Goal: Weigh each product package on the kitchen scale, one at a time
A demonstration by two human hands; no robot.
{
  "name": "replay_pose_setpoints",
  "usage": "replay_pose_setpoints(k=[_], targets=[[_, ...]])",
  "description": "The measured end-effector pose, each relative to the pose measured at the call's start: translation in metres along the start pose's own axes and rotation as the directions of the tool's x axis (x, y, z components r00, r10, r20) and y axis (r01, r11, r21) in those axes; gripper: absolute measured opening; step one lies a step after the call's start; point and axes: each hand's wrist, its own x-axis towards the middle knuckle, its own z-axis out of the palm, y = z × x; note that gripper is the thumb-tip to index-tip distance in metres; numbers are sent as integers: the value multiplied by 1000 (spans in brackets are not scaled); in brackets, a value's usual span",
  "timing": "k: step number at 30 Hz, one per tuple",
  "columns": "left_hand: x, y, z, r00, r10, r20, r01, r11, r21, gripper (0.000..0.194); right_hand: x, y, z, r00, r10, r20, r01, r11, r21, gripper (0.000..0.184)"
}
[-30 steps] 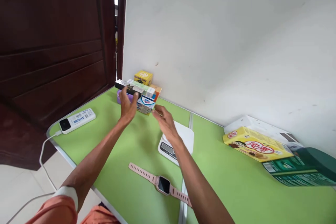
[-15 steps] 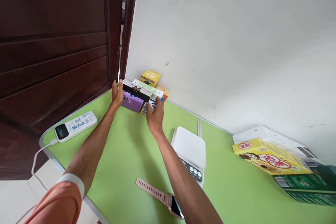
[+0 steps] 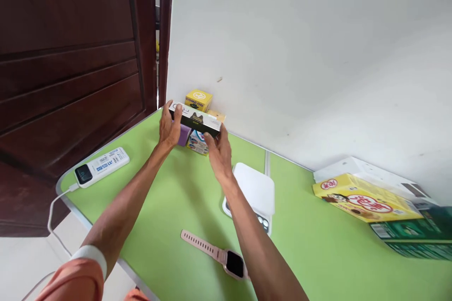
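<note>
Between my two hands is a long black-and-white box [image 3: 197, 120] with a printed top, held level. My left hand [image 3: 171, 124] grips its left end, thumb on the near side. My right hand [image 3: 219, 150] is closed round its right end. Below and behind the box sit a purple box [image 3: 184, 135], a small white-and-blue box with yellow at its base [image 3: 198, 143] and a yellow box [image 3: 198, 99] lettered COME ON. A pale orange box [image 3: 216, 115] shows partly behind the right end.
A white kitchen scale [image 3: 254, 188] lies under my right forearm, near a pink smartwatch [image 3: 235, 263]. A white power bank [image 3: 102, 167] with a cable is at left. A yellow carton [image 3: 367, 197] and a green box [image 3: 416, 233] lean by the wall [image 3: 300, 56]. A dark door [image 3: 70, 56] borders the green table [image 3: 158, 225].
The long box has come up off the group of boxes, held at both ends. Both hands have shifted right, and more of the white-and-blue box shows beneath.
</note>
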Motion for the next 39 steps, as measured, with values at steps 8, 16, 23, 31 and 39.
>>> replay_pose_setpoints(k=[8, 16, 23, 31, 39], targets=[[-119, 45, 64, 919, 19, 393, 44, 988, -151, 93, -85, -18, -142, 949, 102, -298, -153, 976, -154, 93], [-185, 21, 92, 809, -127, 574, 236, 965, -119, 100, -147, 10, -185, 865, 259, -429, -324, 942, -86, 91], [-186, -8, 85, 786, -94, 610, 170, 983, -67, 104, -159, 36, -181, 859, 276, -431, -310, 951, -8, 87], [-172, -38, 98, 802, -328, 500, 508, 815, -280, 102, -160, 73, -189, 769, 332, -546, -252, 943, 219, 88], [-169, -38, 98, 788, -376, 488, 561, 765, -318, 95, -163, 77, -188, 781, 299, -548, -234, 954, 187, 81]])
